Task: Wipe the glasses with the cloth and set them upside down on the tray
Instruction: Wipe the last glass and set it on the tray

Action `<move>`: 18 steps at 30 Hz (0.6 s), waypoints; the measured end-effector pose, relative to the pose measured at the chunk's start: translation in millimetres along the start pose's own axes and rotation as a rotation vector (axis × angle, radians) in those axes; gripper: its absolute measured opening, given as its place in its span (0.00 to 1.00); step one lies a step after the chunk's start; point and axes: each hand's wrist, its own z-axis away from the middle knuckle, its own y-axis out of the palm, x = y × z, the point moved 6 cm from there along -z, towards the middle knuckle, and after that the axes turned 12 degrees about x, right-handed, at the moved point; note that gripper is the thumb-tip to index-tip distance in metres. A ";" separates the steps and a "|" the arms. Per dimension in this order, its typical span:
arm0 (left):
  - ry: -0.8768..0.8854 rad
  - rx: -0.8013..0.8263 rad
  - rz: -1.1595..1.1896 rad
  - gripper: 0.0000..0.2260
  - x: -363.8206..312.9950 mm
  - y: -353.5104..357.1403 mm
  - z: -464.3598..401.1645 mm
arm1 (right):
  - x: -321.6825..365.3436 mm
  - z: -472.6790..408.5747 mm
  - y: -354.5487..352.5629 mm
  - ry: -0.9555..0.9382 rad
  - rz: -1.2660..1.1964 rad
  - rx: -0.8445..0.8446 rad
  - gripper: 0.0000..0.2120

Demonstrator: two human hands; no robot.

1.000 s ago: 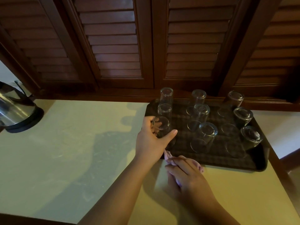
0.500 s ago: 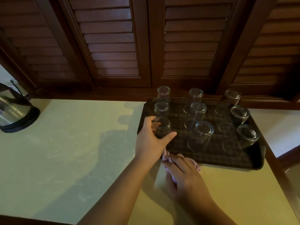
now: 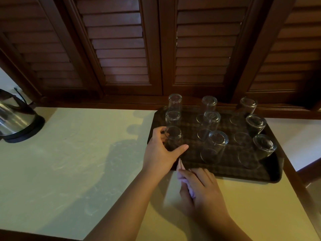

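Observation:
A dark patterned tray [image 3: 225, 173] lies on the pale counter at the right, with several clear glasses standing upside down on it in three columns. My left hand [image 3: 161, 153] is wrapped around the nearest glass [image 3: 172, 136] of the left column, which rests upside down at the tray's front left corner. Just in front of the tray's near edge, my right hand [image 3: 201, 186] lies on the counter, shut on a small pale pink cloth [image 3: 184, 181] that pokes out between the fingers.
A steel kettle on a black base [image 3: 15, 119] stands at the far left of the counter [image 3: 78, 153]. Dark wooden louvred doors [image 3: 121, 49] rise behind. The counter's right edge drops off just beyond the tray.
The hands hold nearly the same pose. My left hand stays on the front-left glass, and my right hand with the cloth has barely shifted on the counter.

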 end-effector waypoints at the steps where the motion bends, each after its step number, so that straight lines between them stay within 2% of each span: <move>1: 0.007 -0.003 -0.012 0.41 0.3 -0.5 1.0 | -0.5 -1.0 2.1 0.017 0.020 0.011 0.21; 3: 0.023 -0.010 -0.037 0.39 1.0 -1.4 2.1 | -1.1 -3.0 6.2 0.035 0.079 0.038 0.24; 8: 0.032 0.000 -0.064 0.35 2.5 -2.2 1.7 | -6.7 -5.9 17.1 0.081 0.164 0.152 0.22; 18: 0.028 -0.044 -0.092 0.34 3.0 -5.0 7.9 | -8.8 -5.3 19.1 0.125 0.173 0.174 0.23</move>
